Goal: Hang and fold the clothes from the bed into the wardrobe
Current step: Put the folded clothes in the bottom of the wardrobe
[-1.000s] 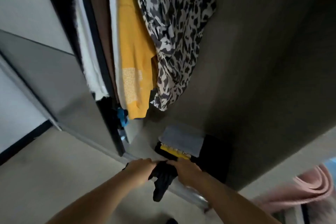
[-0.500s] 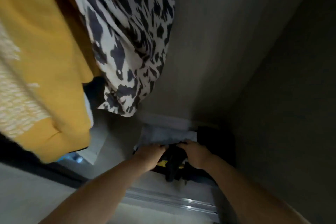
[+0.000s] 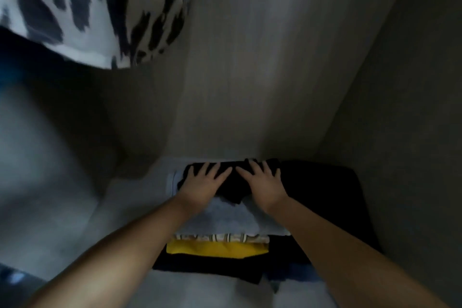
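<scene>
While black garment (image 3: pixel 233 184) sits on top of folded stack (image 3: pixel 225 230) on wardrobe floor (image 3: pixel 105 227), left hand (image 3: pixel 200 186) and right hand (image 3: pixel 265 187) lie flat on it, fingers spread, gripping nothing. Advice: press evenly, smooth outward, square edges with grey layer (image 3: pixel 225 220) beneath; avoid shoving stack backward.

Dim wardrobe interior: pale grained back panel (image 3: pixel 250 57), darker side panel (image 3: pixel 400 107).
</scene>
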Available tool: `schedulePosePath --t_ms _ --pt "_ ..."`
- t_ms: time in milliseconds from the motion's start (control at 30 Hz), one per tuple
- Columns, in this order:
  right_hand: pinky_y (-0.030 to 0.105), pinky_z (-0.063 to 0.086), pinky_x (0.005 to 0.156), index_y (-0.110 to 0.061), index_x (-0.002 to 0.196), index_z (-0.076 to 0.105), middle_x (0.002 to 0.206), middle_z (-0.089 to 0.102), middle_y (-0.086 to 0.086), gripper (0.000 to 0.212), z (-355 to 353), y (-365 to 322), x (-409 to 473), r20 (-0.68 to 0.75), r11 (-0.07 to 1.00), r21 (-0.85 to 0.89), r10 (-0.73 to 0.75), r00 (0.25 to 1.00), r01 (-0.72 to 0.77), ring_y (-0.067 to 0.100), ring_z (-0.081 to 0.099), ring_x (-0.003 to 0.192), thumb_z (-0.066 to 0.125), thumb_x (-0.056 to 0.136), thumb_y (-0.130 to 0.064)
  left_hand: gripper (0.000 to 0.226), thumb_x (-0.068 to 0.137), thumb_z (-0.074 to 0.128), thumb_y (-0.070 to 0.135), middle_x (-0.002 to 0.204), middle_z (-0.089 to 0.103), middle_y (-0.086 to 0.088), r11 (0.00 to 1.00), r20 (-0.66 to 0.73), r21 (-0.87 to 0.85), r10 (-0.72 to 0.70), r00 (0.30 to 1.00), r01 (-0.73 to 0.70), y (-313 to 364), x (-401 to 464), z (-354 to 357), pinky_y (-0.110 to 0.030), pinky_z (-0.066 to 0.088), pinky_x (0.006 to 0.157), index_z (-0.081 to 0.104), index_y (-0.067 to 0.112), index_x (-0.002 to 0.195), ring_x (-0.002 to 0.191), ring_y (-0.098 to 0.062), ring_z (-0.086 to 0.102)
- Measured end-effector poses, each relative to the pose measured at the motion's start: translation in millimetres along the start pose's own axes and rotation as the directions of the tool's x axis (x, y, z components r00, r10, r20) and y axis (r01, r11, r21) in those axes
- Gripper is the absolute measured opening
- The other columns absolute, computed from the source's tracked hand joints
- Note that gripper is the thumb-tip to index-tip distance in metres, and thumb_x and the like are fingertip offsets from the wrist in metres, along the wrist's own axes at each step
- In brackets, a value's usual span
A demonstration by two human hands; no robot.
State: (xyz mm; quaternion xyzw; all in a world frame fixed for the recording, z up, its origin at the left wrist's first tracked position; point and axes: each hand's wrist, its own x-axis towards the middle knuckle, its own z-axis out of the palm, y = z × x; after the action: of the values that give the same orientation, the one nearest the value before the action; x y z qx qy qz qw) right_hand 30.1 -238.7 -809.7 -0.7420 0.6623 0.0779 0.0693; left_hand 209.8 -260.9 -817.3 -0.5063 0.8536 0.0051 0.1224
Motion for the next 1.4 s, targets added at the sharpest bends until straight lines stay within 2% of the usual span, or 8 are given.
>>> schedulePosePath --t_ms 333,567,700,800,933,1067,1200,1400 --pt "0.068 -0.004 0.109 -0.038 0.149 -0.016 0.157 -0.028 0.006 0.082 59.5 -2.8 -27.1 0.095 0.994 0.087 -0.074 0.993 0.065 0.041 -0.022 0.142 0.046 0.096 -0.04 0.097 0.088 0.044 0.001 0.154 -0.031 0.001 0.993 0.061 -0.042 0.113 0.992 -0.11 2.6 -6.3 53.7 -0.059 -0.012 0.113 -0.025 0.041 0.143 0.139 -0.029 -0.032" --pt "0.063 -0.005 0.112 -0.037 0.15 -0.015 0.157 -0.028 0.005 0.08 37.4 -5.7 -42.2 0.224 0.995 0.089 -0.068 0.972 0.049 0.037 -0.021 0.144 0.044 0.097 -0.044 0.098 0.089 0.051 0.013 0.153 -0.033 -0.003 0.996 0.341 -0.023 0.086 0.936 -0.084 10.2 -19.5 17.8 -0.061 -0.006 0.113 -0.026 0.035 0.145 0.141 -0.029 -0.03" --pt "0.059 0.003 0.115 -0.035 0.152 -0.009 0.161 -0.014 0.004 0.078 -50.3 -6.9 -68.3 0.42 0.993 0.117 -0.054 0.906 0.005 0.034 -0.007 0.147 0.045 0.096 -0.045 0.072 0.094 0.046 0.017 0.16 0.007 -0.007 0.987 0.455 -0.122 0.149 0.878 -0.104 3.2 -40.6 -80.0 -0.05 0.019 0.115 0.006 0.029 0.153 0.146 -0.029 0.01" --pt "0.042 0.036 0.107 -0.025 0.154 0.008 0.158 0.02 0.011 0.061 -138.5 6.6 -96.4 0.398 0.977 0.21 -0.053 0.916 -0.035 0.033 0.031 0.138 0.036 0.101 -0.031 0.052 0.094 0.037 0.013 0.145 0.044 -0.008 0.96 0.408 -0.275 0.163 0.898 -0.05 -1.4 -60.4 -175.2 -0.031 0.043 0.095 0.037 0.022 0.145 0.125 -0.026 0.047" --pt "0.022 0.039 0.066 -0.015 0.151 0.024 0.142 0.046 0.013 0.052 -262.5 26.2 -132.8 0.425 0.982 0.183 -0.047 0.904 -0.035 0.03 0.052 0.118 0.035 0.103 -0.032 0.039 0.096 0.036 0.011 0.14 0.048 -0.011 0.934 0.348 -0.355 0.162 0.923 -0.03 0.5 -91.9 -286.7 -0.031 0.04 0.097 0.048 0.012 0.133 0.12 -0.027 0.049" --pt "0.035 0.045 0.096 -0.019 0.144 0.038 0.143 0.046 0.011 0.048 -373.0 26.0 -168.2 0.423 0.995 0.099 -0.017 0.906 -0.027 0.03 0.05 0.123 0.04 0.1 -0.036 0.035 0.1 0.035 0.012 0.131 0.054 -0.014 0.935 0.353 -0.352 0.18 0.918 -0.048 15.5 -127.1 -393.0 -0.034 0.041 0.085 0.051 0.008 0.131 0.101 -0.027 0.055" --pt "0.039 0.043 0.102 -0.017 0.138 0.048 0.141 0.05 0.011 0.043 -468.6 15.0 -194.8 0.396 0.993 0.114 -0.057 0.916 0.013 0.031 0.051 0.124 0.042 0.099 -0.035 0.038 0.098 0.039 0.013 0.139 0.05 -0.012 0.936 0.29 -0.347 0.172 0.942 -0.064 14.5 -156.5 -492.8 -0.034 0.04 0.101 0.052 0.01 0.133 0.121 -0.03 0.05" --pt "0.032 0.034 0.104 -0.012 0.145 0.038 0.15 0.039 0.012 0.047 -568.0 4.7 -223.0 0.298 0.996 0.073 -0.073 0.952 0.054 0.028 0.041 0.134 0.037 0.102 -0.031 0.037 0.097 0.038 0.017 0.136 0.052 -0.011 0.948 0.133 -0.316 0.07 0.989 -0.024 9.6 -190.8 -589.2 -0.034 0.043 0.099 0.056 0.014 0.129 0.121 -0.028 0.051"
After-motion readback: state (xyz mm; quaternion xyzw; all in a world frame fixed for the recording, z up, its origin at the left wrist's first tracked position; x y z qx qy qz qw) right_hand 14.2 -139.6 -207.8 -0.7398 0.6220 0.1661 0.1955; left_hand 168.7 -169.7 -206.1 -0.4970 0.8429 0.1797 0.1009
